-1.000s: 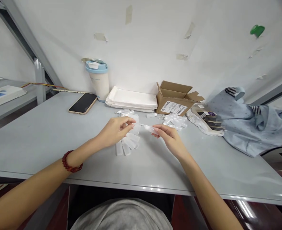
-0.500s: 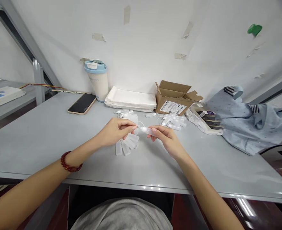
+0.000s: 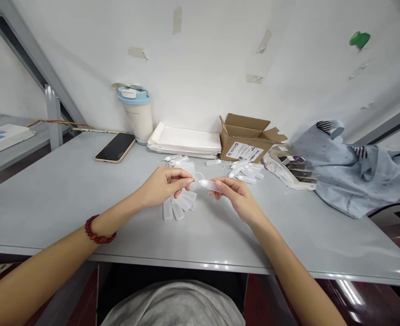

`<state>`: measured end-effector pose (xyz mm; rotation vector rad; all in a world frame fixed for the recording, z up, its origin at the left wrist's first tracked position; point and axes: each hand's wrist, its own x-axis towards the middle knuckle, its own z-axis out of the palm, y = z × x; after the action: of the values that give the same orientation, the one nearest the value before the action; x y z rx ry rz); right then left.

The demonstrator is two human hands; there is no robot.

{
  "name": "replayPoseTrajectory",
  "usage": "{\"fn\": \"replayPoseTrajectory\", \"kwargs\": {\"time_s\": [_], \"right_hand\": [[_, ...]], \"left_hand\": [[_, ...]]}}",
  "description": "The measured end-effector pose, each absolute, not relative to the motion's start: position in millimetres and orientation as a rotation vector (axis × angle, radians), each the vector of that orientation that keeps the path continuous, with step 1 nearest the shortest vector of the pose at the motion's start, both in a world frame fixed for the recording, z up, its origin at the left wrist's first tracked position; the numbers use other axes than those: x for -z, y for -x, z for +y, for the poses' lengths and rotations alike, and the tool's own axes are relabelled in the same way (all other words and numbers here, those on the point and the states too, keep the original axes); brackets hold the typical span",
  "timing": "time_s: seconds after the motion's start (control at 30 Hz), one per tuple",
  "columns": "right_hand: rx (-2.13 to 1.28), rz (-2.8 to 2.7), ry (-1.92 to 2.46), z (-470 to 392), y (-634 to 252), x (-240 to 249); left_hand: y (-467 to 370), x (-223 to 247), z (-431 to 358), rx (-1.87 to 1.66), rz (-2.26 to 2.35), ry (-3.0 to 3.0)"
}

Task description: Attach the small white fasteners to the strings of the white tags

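Note:
My right hand (image 3: 234,192) holds a small translucent white plastic vial (image 3: 212,184) between thumb and fingers, its narrow white end pointing left. A thin pale cord (image 3: 200,174) curves off that end toward my left hand (image 3: 171,183). The left thumb and forefinger are pinched together just left of the vial's tip; what they hold is too small to make out. Under and beside the left hand lies a fan of similar vials (image 3: 178,209), partly hidden by the fingers. Another small heap of vials (image 3: 245,171) lies beyond my right hand.
Along the wall stand a phone (image 3: 115,147), a blue-lidded cup (image 3: 137,115), a stack of white sheets or envelopes (image 3: 186,139) and an open cardboard box (image 3: 242,140). At the right lie a clear package (image 3: 293,170) and a light blue cloth (image 3: 349,167) on the grey table (image 3: 67,190).
Both hands stay in nearly the same pose around the vial. The whole view has shifted very slightly.

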<state>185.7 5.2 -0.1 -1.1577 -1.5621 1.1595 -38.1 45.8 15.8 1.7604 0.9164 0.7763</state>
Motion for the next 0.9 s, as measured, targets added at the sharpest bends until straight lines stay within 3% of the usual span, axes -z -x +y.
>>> {"fn": "replayPoseTrajectory", "kwargs": {"time_s": [0.9], "right_hand": [[-1.160, -1.555, 1.176, 5.3, -185.5, -0.5]], "left_hand": [[38.5, -18.1, 45.4, -0.795, 0.927, -1.789]]}}
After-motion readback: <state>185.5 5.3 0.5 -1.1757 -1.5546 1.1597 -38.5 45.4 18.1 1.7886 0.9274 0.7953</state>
